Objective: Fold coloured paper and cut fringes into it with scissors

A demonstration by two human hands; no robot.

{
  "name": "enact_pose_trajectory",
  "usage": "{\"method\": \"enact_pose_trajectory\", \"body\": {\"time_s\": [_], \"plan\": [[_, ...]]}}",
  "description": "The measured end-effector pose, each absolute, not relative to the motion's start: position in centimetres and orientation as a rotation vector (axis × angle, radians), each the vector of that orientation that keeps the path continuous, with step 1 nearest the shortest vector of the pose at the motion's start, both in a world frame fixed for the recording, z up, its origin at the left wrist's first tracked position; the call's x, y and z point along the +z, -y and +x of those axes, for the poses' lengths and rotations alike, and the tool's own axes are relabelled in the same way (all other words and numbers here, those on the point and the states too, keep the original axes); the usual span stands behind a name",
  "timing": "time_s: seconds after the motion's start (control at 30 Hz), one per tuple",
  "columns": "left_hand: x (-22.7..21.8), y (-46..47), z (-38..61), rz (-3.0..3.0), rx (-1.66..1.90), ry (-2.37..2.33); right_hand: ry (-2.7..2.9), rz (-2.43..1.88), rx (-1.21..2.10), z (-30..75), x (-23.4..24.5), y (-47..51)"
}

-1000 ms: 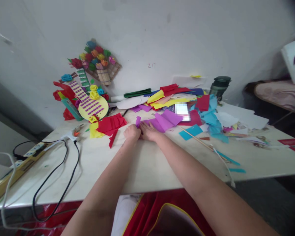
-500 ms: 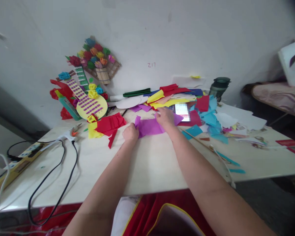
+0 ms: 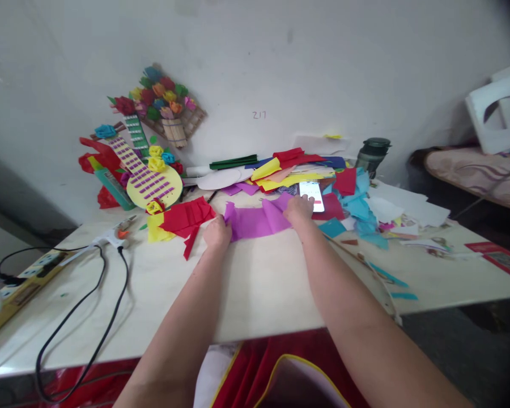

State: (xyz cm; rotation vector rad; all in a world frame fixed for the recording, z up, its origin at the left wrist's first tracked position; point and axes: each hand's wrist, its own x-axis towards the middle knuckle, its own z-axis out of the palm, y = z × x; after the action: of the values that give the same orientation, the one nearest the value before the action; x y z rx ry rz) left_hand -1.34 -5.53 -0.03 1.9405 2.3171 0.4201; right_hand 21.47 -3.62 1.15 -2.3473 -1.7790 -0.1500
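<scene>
A purple sheet of crepe paper (image 3: pixel 257 221) lies spread on the white table (image 3: pixel 255 283) between my hands. My left hand (image 3: pixel 217 233) is closed on the sheet's left end. My right hand (image 3: pixel 298 208) rests on the sheet's right end with a finger reaching to the lit phone (image 3: pixel 311 195) just beyond it. Red folded paper (image 3: pixel 187 216) and a yellow scrap (image 3: pixel 155 226) lie just left of my left hand.
A heap of coloured paper (image 3: pixel 297 170) fills the back of the table. A paper guitar (image 3: pixel 147 175) and a paper flower bouquet (image 3: pixel 164 102) lean on the wall. A glue gun (image 3: pixel 114 235), black cable (image 3: pixel 93 317) and power strip (image 3: pixel 21 280) lie left. A dark bottle (image 3: pixel 372 154) stands behind; thin sticks (image 3: pixel 357 255) lie right.
My right hand has slid from beside my left hand out to the right along the purple sheet, stretching it flat, and now touches the phone. My left hand stayed on the left end.
</scene>
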Motion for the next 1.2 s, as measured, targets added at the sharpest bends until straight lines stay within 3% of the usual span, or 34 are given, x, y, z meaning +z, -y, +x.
{"method": "enact_pose_trajectory", "body": {"time_s": [0.53,1.2], "plan": [[-0.1,5.5,-1.3,1.966,0.580,-2.308,1.617,-2.159,-0.284,20.9,2.4,4.4],[-0.2,1.4,-1.8,1.491,1.027,-2.189,1.586,-2.064,-0.038,19.5,5.4,-0.8]]}}
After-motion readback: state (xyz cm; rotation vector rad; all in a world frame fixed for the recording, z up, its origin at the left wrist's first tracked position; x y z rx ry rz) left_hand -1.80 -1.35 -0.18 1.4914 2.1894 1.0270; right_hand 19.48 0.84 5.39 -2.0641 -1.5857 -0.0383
